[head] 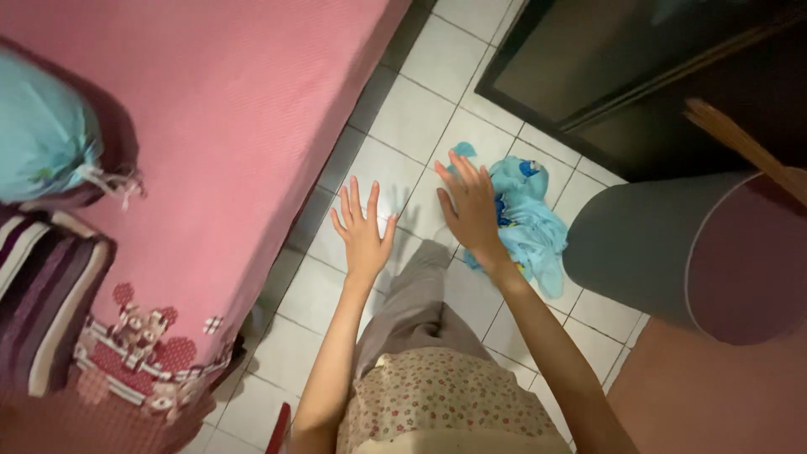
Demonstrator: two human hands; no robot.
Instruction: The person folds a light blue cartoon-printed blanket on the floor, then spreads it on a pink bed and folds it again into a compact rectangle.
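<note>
White square floor tiles [420,109] with grey grout lines run between a bed on one side and dark furniture on the other. Both my hands are out over this floor with nothing in them. My left hand [363,231] has its five fingers spread wide, palm down, above bare tile near the bed's edge. My right hand [471,210] is also open, fingers loosely apart, and it overlaps the near edge of one crumpled light-blue cloth garment with small coloured prints [530,219] that lies bunched on the tiles; whether I touch it I cannot tell. Just beside the garment stands one round grey plastic bin with a dark reddish inside [647,244]. Behind it is one dark glossy cabinet [588,59], and one wooden stick [740,143] slants across it. The bed wears a pink woven cover [235,109]; on it rest one soft turquoise bolster [38,134] and one striped purple pillow [42,294].
</note>
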